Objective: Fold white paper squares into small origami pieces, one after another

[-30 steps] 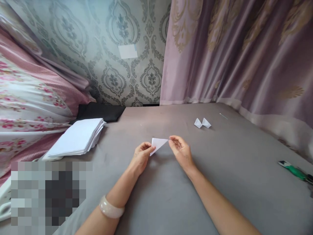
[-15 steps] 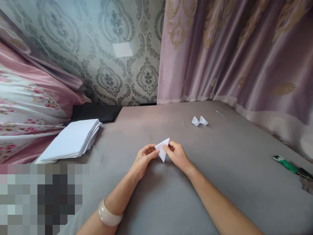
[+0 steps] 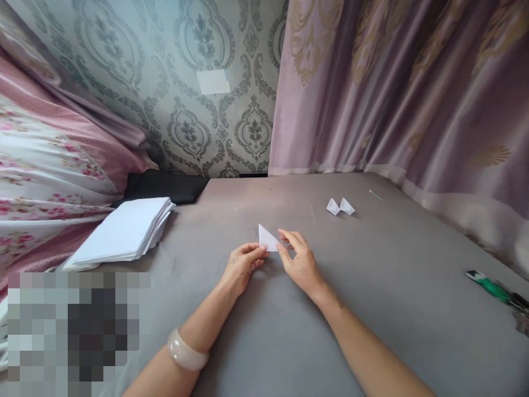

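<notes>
A small white folded paper triangle [image 3: 268, 240] is held up above the grey cloth surface, one point upward. My left hand [image 3: 243, 264] pinches its lower left corner between thumb and fingers. At the paper's right corner is my right hand [image 3: 301, 258], its thumb against the corner and a fingertip close behind it. The upper fingers of that hand are raised and apart from the sheet. Beyond my hands, two small white folded paper pieces [image 3: 340, 207] stand side by side on the cloth.
A stack of white paper [image 3: 124, 229] lies at the left, before a black folded item [image 3: 169, 187]. At the right edge lies a green-handled tool [image 3: 491, 286]. A thin stick [image 3: 376, 194] rests near the curtain [image 3: 330, 110]. Floral fabric hangs at the left.
The paper triangle has turned in my hands, its point now upward instead of downward. My right hand has shifted to its right corner and its fingers have spread. The view moved slightly.
</notes>
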Action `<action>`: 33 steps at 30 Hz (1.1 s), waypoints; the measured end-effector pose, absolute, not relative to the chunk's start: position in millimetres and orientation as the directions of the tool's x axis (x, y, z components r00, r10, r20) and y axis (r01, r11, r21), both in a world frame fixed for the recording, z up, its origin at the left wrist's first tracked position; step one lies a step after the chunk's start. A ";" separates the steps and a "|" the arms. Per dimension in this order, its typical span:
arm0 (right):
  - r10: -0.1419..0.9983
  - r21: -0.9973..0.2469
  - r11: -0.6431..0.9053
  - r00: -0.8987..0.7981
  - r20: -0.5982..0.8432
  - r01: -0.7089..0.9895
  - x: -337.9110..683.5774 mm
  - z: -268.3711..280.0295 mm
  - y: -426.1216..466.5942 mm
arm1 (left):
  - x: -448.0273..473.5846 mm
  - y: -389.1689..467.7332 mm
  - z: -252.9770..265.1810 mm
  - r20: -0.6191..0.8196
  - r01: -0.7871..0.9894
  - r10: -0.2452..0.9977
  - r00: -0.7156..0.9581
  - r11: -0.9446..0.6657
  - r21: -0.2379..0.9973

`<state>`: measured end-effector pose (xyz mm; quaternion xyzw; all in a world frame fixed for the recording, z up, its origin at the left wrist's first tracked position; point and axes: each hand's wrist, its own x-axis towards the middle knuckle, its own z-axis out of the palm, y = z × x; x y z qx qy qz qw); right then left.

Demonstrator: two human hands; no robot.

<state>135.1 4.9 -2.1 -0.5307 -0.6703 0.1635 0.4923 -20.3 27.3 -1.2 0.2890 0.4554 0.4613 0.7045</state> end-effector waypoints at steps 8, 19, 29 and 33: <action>0.840 -0.592 0.431 -0.063 0.539 0.681 130.4 -4.5 0.1 | -19.5 28.6 -8.5 -0.348 -0.387 0.930 0.121 0.367 0.846; 0.847 -0.566 0.431 -0.099 0.522 0.703 124.8 7.7 -8.8 | -17.9 28.5 -9.7 -0.228 -0.204 0.973 0.039 0.231 0.951; 0.993 -0.992 0.109 0.047 0.112 0.059 141.7 -0.8 13.4 | -13.8 34.4 22.8 0.045 0.032 0.977 0.207 -0.053 0.998; 0.989 -0.980 -0.049 -0.144 -0.021 -0.194 156.2 4.7 14.2 | -9.9 39.0 30.9 -0.171 -0.180 0.891 0.420 0.267 0.947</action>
